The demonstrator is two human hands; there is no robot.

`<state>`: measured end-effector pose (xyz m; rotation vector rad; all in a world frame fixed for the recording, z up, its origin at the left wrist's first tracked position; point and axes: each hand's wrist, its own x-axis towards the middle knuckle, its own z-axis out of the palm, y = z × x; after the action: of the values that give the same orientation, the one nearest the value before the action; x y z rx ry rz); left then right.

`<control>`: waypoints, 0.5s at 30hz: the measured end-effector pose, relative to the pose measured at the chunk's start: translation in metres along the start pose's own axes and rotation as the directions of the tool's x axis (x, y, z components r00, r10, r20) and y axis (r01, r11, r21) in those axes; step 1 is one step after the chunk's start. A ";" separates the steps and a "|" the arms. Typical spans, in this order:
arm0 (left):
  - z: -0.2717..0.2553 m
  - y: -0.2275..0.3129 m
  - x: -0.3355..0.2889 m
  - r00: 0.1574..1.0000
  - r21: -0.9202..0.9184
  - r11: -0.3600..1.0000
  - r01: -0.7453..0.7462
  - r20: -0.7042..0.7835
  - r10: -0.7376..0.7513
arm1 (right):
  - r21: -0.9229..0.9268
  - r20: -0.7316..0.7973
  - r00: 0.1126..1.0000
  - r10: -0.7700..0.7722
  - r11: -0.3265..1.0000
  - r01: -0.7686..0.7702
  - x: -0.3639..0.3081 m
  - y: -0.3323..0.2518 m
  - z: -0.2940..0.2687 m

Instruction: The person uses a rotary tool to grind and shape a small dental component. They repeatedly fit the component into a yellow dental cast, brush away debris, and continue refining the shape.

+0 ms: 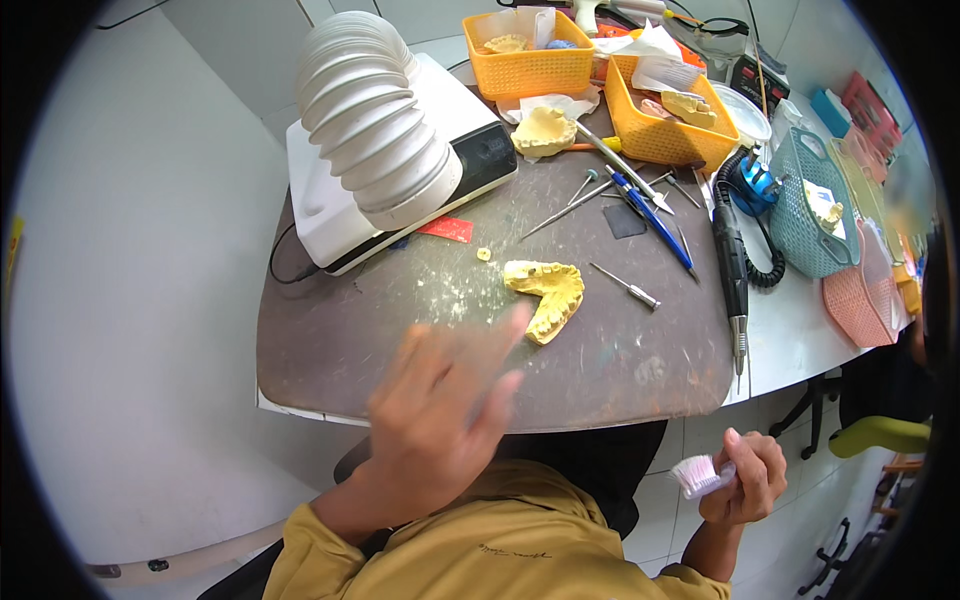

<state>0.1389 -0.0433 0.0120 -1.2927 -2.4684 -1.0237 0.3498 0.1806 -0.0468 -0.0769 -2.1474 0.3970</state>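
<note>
My left hand is over the front of the brown work mat, blurred at the fingers. Its fingers are stretched out and apart, with the index fingertip near a yellow dental cast shaped like an arch of teeth. Whether the fingertip touches the cast, I cannot tell. A small yellow tooth-like piece lies apart, to the left of the cast. Off the mat's front right corner, my right hand is closed around a small brush with white and pink bristles.
A white machine with a ribbed hose stands at the back left. Right of the cast are a small screwdriver, a blue pen-like tool and a black handpiece. Yellow baskets with casts line the back; a teal basket stands right.
</note>
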 end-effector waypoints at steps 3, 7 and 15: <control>0.030 0.010 0.032 0.999 0.257 0.966 -0.035 0.014 0.032 | 0.020 0.027 0.999 -0.025 0.999 0.025 0.016 0.003 0.007; 0.051 -0.002 0.034 0.997 0.237 0.969 -0.075 0.045 0.066 | 0.019 0.025 1.000 -0.002 1.000 0.002 0.024 0.004 0.006; 0.024 -0.025 0.016 0.997 -0.104 0.993 -0.050 0.060 0.056 | -0.051 0.087 0.993 0.085 0.995 -0.081 0.037 0.016 -0.001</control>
<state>0.1133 -0.0269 -0.0108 -1.4346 -2.4413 -1.1264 0.3282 0.2036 -0.0220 -0.1793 -2.2471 0.4046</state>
